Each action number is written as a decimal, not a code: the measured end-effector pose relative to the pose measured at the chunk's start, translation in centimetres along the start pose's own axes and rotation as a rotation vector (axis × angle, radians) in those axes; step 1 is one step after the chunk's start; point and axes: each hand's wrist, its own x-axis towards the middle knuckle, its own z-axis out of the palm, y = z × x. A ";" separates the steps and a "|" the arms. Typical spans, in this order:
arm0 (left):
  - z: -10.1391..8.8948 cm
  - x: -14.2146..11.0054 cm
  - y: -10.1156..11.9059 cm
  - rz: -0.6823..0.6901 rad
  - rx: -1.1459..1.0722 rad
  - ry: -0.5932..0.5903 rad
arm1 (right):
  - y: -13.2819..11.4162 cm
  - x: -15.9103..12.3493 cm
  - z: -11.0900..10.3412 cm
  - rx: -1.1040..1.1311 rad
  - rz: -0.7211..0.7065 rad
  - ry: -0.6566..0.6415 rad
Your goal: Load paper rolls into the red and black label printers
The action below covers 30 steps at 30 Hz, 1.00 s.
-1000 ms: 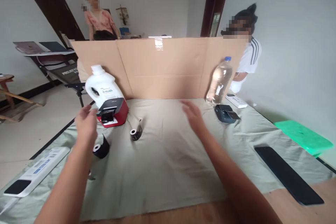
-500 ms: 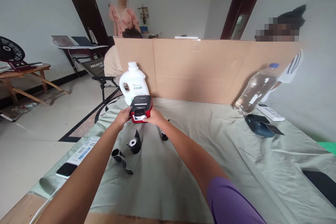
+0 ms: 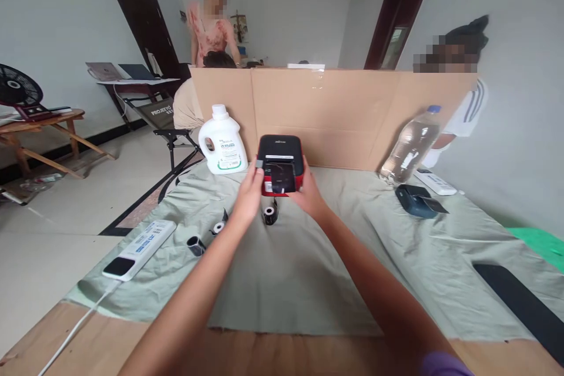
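Red-black printer (image 3: pixel 281 155) gripped both sides by left hand (image 3: pixel 249 191), right hand (image 3: pixel 309 192), probably for steady, level carry.

White jug (image 3: pixel 223 144) set beyond the left hand (image 3: pixel 250 191), blue-capped bottle (image 3: pixel 412 150) placed beyond the right hand (image 3: pixel 311 195), fan (image 3: pixel 18 91) seen far left

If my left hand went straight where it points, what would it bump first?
The black-and-red machine that your left hand is touching. Past that, probably the cardboard wall, though the depth is hard to tell.
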 end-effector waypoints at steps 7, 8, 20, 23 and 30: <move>11.6 -8.9 -3.4 -0.040 -0.149 -0.133 | 5.1 -8.4 -9.6 -0.126 0.071 0.184; 12.4 -9.6 -4.1 -0.053 -0.151 -0.151 | 6.0 -9.4 -10.1 -0.143 0.092 0.189; 13.7 -10.7 -7.2 -0.120 -0.094 -0.178 | 10.2 -11.4 -9.6 -0.220 0.050 0.154; 13.6 -10.8 -7.4 -0.108 -0.088 -0.172 | 10.3 -11.6 -9.5 -0.234 0.045 0.166; 13.5 -10.9 -7.6 -0.099 -0.076 -0.183 | 10.2 -11.6 -9.3 -0.243 0.026 0.158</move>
